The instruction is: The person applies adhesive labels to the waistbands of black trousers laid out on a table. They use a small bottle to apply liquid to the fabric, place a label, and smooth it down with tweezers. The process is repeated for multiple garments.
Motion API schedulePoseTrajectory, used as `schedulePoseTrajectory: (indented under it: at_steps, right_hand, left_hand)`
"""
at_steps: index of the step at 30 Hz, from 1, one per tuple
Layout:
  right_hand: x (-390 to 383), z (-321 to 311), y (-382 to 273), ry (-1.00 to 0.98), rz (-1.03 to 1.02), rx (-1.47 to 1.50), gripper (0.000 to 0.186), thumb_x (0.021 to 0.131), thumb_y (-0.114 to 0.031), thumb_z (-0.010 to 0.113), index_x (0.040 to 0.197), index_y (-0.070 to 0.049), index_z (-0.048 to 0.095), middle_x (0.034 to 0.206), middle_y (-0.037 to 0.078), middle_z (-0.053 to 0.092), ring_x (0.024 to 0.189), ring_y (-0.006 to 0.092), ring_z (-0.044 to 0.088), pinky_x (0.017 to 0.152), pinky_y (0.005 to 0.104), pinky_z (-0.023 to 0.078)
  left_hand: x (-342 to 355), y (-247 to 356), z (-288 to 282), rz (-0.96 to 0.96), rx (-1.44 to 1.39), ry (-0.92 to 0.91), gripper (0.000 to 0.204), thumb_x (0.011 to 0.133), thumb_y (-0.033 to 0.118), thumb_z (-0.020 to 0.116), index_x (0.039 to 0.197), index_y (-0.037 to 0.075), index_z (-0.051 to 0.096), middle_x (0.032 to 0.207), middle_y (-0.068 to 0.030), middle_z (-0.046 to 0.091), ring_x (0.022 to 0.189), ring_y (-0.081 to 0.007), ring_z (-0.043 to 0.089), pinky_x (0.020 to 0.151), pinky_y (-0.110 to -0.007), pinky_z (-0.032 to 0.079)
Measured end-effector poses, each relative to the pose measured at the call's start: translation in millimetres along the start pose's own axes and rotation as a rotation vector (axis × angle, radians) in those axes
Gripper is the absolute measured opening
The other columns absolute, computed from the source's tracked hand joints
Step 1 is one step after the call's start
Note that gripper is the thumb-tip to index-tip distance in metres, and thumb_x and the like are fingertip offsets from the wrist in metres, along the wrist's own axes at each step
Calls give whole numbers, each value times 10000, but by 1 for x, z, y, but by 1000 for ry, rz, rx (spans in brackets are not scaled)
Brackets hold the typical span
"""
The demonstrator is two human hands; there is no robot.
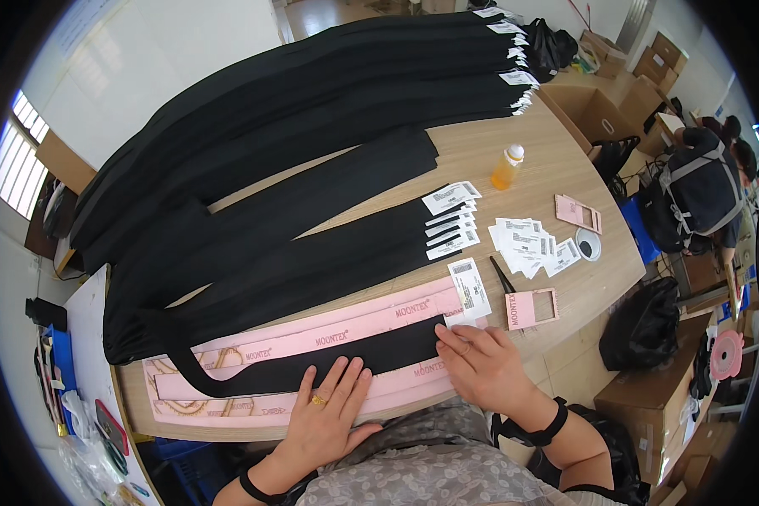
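Note:
A long black fabric strip [388, 347] lies across a pink printed board [346, 337] at the near edge of the table. My left hand [327, 415] rests flat on the strip, fingers spread, a ring on one of them. At the strip's right end my right hand [487, 368] pinches the fabric edge between thumb and fingers. A white printed label [470, 288] lies at the board's right end, just beyond that hand. Part of another white piece shows by the strip's end; how they join is hidden.
Black fabric strips [312, 110] cover the far side, many with white labels at their right ends. To the right are loose labels [523, 244], a bottle of orange liquid [508, 167], a small round dish [589, 245], tweezers [502, 276] and pink card frames [532, 309]. Cardboard boxes [586, 114] stand beyond the table.

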State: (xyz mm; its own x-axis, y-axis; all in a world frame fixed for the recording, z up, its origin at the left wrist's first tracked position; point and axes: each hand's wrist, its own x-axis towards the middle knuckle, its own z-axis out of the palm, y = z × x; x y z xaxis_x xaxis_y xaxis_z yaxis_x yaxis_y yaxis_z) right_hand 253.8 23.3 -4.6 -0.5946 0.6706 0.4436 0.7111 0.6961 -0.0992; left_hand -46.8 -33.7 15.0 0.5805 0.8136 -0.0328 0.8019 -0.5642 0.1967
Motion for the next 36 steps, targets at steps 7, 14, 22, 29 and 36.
schedulePoseTrajectory:
  at_steps: [7, 14, 22, 29, 36]
  right_hand:
    - [-2, -2, -1, 10, 25, -4, 248, 877, -137, 689, 1096, -29, 729, 1324, 107, 720, 1134, 231, 655, 828, 371, 509]
    - [-13, -18, 14, 111, 171, 160, 268, 820, -48, 729, 1088, -38, 730, 1308, 102, 720, 1142, 279, 648, 905, 414, 510]
    - [-65, -51, 55, 74, 522, -63, 292, 802, -16, 748, 1089, -68, 729, 1377, 130, 661, 1272, 367, 580, 1024, 478, 449]
    - [-73, -44, 59, 119, 483, -103, 220, 827, -25, 765, 1039, -78, 736, 1373, 128, 659, 1272, 365, 582, 1018, 475, 445]
    - [-23, -40, 14, 110, 341, 252, 257, 776, -4, 753, 1013, -104, 759, 1298, 120, 694, 1177, 338, 648, 931, 456, 489]
  left_hand:
    - [2, 4, 10, -38, -46, 40, 847, 917, 569, 701, 1508, -10, 518, 1601, -196, 477, 1521, -370, 399, 1231, -634, 223]
    - [6, 6, 17, -44, -10, 103, 776, 911, 537, 719, 1443, -13, 587, 1575, -197, 509, 1495, -369, 440, 1216, -637, 235]
    - [7, 7, 17, -39, -7, 146, 740, 907, 521, 729, 1400, -18, 612, 1555, -196, 527, 1463, -378, 474, 1181, -631, 301]
    - [21, 12, 9, -28, 3, 151, 710, 894, 554, 732, 1423, 88, 641, 1456, -218, 568, 1362, -412, 523, 1123, -616, 377]
    - [22, 11, 12, -26, 19, 173, 717, 899, 577, 720, 1425, 95, 642, 1439, -222, 560, 1333, -420, 518, 1099, -615, 402]
